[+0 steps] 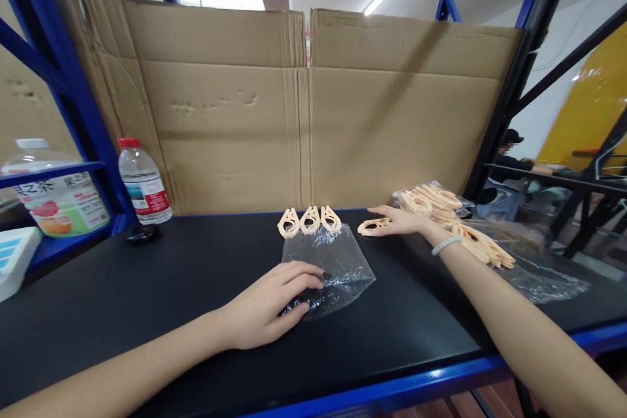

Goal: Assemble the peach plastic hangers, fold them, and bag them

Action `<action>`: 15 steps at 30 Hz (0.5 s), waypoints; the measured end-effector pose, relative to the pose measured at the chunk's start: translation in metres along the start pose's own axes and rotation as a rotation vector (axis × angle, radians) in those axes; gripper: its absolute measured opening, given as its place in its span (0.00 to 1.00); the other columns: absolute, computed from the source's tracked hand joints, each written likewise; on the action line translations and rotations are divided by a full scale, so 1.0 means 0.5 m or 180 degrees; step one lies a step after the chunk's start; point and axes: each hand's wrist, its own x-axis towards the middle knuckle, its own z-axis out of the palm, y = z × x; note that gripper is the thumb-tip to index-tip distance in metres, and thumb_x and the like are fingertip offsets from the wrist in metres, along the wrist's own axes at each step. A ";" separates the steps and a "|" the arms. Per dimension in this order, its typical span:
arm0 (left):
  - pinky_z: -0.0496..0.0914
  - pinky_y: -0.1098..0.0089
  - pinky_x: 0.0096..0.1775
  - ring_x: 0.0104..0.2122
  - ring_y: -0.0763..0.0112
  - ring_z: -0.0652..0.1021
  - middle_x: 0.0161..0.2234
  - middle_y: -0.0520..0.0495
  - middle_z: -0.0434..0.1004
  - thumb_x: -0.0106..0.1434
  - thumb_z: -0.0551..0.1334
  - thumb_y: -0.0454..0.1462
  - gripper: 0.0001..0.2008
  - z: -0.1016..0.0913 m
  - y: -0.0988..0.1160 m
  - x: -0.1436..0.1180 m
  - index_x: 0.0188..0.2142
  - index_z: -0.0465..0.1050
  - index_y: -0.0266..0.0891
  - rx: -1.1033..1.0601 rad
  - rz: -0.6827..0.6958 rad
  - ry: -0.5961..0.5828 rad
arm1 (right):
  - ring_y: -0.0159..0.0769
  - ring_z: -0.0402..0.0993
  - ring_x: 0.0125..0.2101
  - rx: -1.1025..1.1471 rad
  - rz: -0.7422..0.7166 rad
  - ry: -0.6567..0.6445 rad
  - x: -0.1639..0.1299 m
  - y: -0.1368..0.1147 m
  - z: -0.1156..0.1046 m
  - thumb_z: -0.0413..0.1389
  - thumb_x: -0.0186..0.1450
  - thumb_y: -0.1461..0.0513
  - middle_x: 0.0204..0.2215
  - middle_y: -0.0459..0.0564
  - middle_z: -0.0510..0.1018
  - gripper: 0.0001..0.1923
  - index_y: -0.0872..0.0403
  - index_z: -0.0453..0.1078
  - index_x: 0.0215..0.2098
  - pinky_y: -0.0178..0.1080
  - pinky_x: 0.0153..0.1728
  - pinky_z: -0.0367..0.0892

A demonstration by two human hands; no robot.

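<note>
My left hand (274,304) rests on a clear plastic bag (345,255), its fingers slightly bent and apart over the bag's left side. Just beyond the bag's far edge, three cream-coloured plastic clothes pegs stand in a row: a left peg (289,225), a middle peg (309,221) and a right peg (330,220). To the right of them, my right hand (405,221), with a beaded bracelet at the wrist, has its fingers closed on another peg (372,227), low over the table. Part of that peg is hidden by the fingers.
A pile of pegs (482,247) lies at the right on clear plastic (543,277). Cardboard (235,111) walls the back of the black table (161,294). At left are a red-capped bottle (144,183), a dark round object (142,233) and a large jug (63,199). A person (512,157) sits far right.
</note>
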 end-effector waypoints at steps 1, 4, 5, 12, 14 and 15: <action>0.64 0.59 0.55 0.55 0.62 0.67 0.55 0.42 0.66 0.65 0.53 0.32 0.16 0.000 0.001 0.000 0.51 0.64 0.43 -0.0006 -0.0003 -0.0004 | 0.46 0.67 0.53 0.0022 0.0027 -0.0092 -0.007 0.012 -0.005 0.60 0.56 0.56 0.57 0.57 0.68 0.36 0.55 0.60 0.61 0.43 0.53 0.63; 0.64 0.59 0.55 0.55 0.62 0.68 0.55 0.43 0.66 0.65 0.53 0.31 0.16 0.000 0.001 0.000 0.52 0.64 0.43 -0.0029 -0.0021 0.0012 | 0.45 0.68 0.54 0.0048 0.0133 -0.0237 -0.022 0.034 -0.013 0.59 0.52 0.65 0.56 0.56 0.69 0.35 0.55 0.62 0.59 0.43 0.54 0.63; 0.64 0.59 0.55 0.55 0.62 0.68 0.55 0.43 0.66 0.65 0.53 0.31 0.16 0.000 0.001 0.000 0.52 0.64 0.43 -0.0034 -0.0016 0.0031 | 0.45 0.68 0.53 0.0056 0.0148 -0.0231 -0.024 0.035 -0.013 0.57 0.53 0.67 0.55 0.56 0.70 0.33 0.55 0.64 0.58 0.43 0.54 0.63; 0.64 0.58 0.55 0.54 0.61 0.68 0.55 0.42 0.67 0.64 0.53 0.31 0.14 -0.001 0.001 0.000 0.49 0.66 0.43 -0.0013 0.0083 0.0100 | 0.39 0.76 0.33 0.0279 0.0022 -0.0288 -0.013 0.000 -0.014 0.55 0.55 0.65 0.35 0.52 0.81 0.19 0.58 0.75 0.44 0.37 0.34 0.70; 0.64 0.58 0.55 0.54 0.60 0.68 0.55 0.42 0.67 0.64 0.53 0.32 0.14 -0.001 0.000 0.000 0.49 0.66 0.43 0.0002 0.0069 0.0079 | 0.37 0.75 0.31 0.0356 0.0002 -0.0283 -0.013 -0.010 -0.015 0.54 0.55 0.65 0.32 0.51 0.81 0.19 0.59 0.75 0.45 0.35 0.31 0.69; 0.64 0.58 0.55 0.55 0.60 0.68 0.55 0.42 0.67 0.65 0.53 0.32 0.14 -0.001 -0.001 0.000 0.49 0.66 0.43 0.0013 0.0060 0.0064 | 0.36 0.75 0.30 0.0385 -0.0009 -0.0275 -0.014 -0.013 -0.015 0.54 0.56 0.64 0.32 0.51 0.81 0.19 0.59 0.74 0.45 0.34 0.30 0.68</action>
